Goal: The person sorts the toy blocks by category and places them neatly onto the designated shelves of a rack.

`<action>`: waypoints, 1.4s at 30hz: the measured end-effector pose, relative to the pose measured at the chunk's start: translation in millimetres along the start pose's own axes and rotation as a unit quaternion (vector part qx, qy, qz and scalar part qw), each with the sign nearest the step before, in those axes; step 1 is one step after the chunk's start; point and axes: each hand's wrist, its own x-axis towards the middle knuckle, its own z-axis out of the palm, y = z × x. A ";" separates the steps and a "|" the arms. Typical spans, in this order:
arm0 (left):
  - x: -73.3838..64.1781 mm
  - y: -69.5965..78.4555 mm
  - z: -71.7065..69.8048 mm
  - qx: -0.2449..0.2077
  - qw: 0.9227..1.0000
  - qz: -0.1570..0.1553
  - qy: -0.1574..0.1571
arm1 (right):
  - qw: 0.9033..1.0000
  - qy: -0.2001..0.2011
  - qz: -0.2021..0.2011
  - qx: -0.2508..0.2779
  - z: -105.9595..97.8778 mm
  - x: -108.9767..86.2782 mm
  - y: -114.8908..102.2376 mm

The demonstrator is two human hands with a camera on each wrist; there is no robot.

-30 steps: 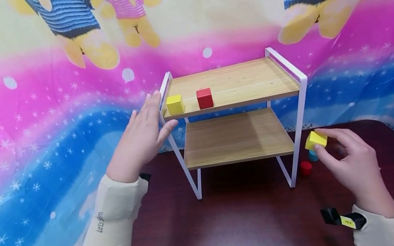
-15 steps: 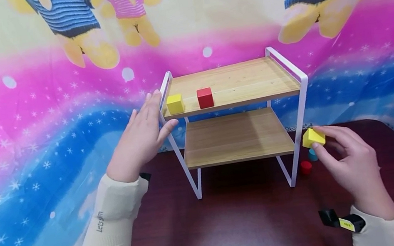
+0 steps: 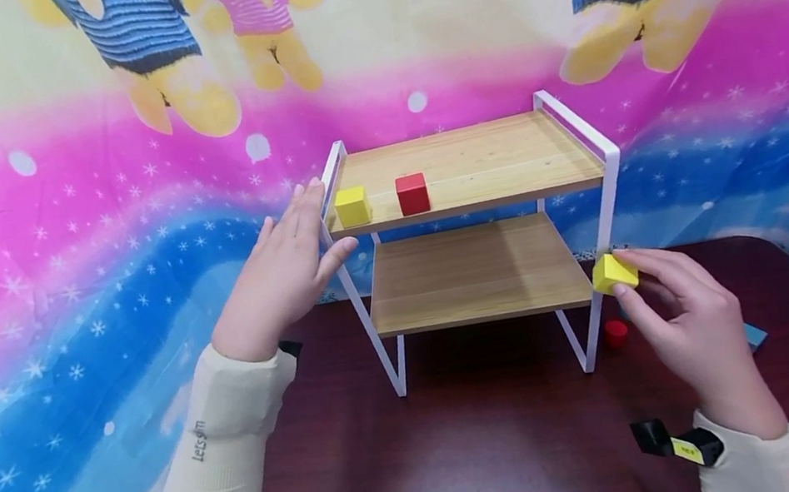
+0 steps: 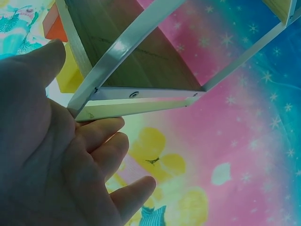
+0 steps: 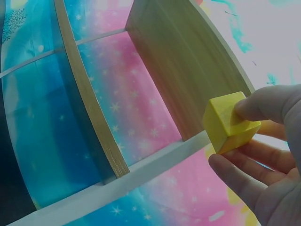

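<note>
My right hand (image 3: 693,326) pinches a yellow cube (image 3: 614,274) between thumb and fingers, in front of the right leg of a two-tier shelf (image 3: 475,176). The right wrist view shows the same yellow cube (image 5: 230,123) gripped at its sides, tilted. With fingers straight, my left hand (image 3: 279,283) rests against the left side of the shelf frame, near its top corner. A second yellow cube (image 3: 353,207) sits at the front left of the upper board, and a red cube (image 3: 412,195) stands to its right. In the left wrist view the fingers (image 4: 113,155) lie beside the white frame (image 4: 117,52).
The shelf stands on a dark red table (image 3: 438,450). Beside its right leg is a small red cylinder (image 3: 615,333). A flat blue piece (image 3: 755,336) shows partly behind my right hand. A patterned cloth (image 3: 92,196) hangs behind.
My right hand has moved slightly left and up with the yellow cube, from beside the shelf's right leg to in front of it. The left hand stays in place.
</note>
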 end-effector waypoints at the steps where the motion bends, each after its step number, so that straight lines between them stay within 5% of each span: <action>1: -0.2 0.0 -0.4 0.001 1.000 0.000 -0.001 | 1.000 0.000 -0.002 0.003 0.6 0.1 -0.3; 19: -1.4 1.7 -2.6 0.011 1.000 -0.002 -0.006 | 1.000 -0.015 -0.010 0.011 16.5 4.3 -11.4; 42: -0.4 0.1 -1.1 0.008 1.000 -0.006 -0.005 | 0.997 -0.007 -0.062 0.035 25.5 39.8 -39.5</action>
